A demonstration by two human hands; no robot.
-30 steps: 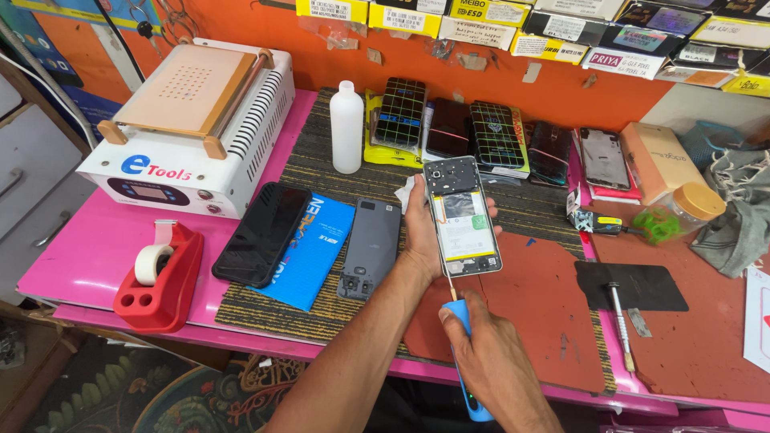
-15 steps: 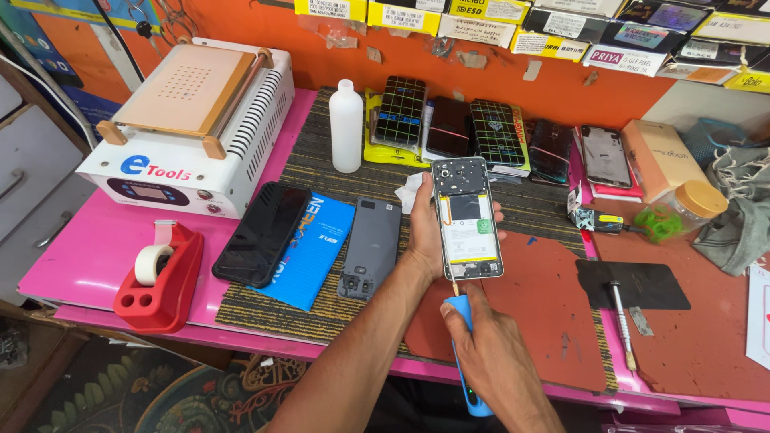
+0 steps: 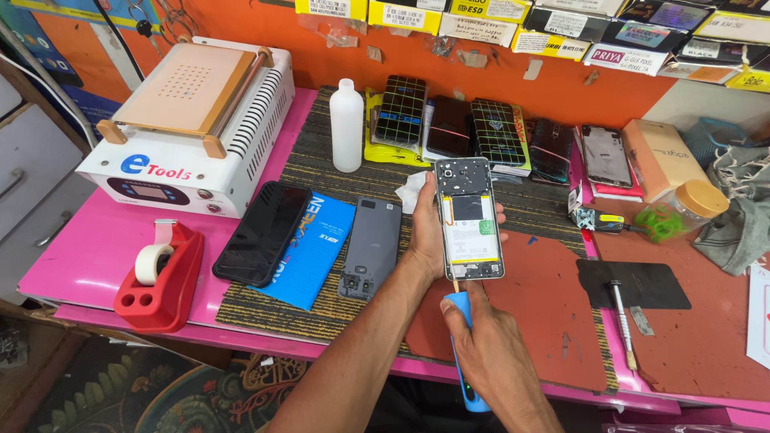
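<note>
My left hand (image 3: 429, 232) holds an opened phone (image 3: 469, 218) upright, its back cover off so the white battery and boards show. Below it, my right hand (image 3: 489, 353) grips a blue-handled screwdriver (image 3: 459, 345), and the thin tip touches the phone's bottom edge. A grey back cover (image 3: 370, 247) lies on the striped mat (image 3: 321, 172) just left of my left wrist. Beside that cover are a blue flat box (image 3: 309, 247) and a black phone (image 3: 263, 232) lying face up.
A white heating machine (image 3: 188, 124) stands at the back left, with a red tape dispenser (image 3: 159, 277) in front of it. A white bottle (image 3: 346, 126) and several phones line the back. A brown mat (image 3: 553, 321), black pad (image 3: 638, 282) and jar (image 3: 696, 204) lie right.
The phone has tilted slightly more upright in my left hand. My right hand has brought the screwdriver tip up against the phone's bottom edge.
</note>
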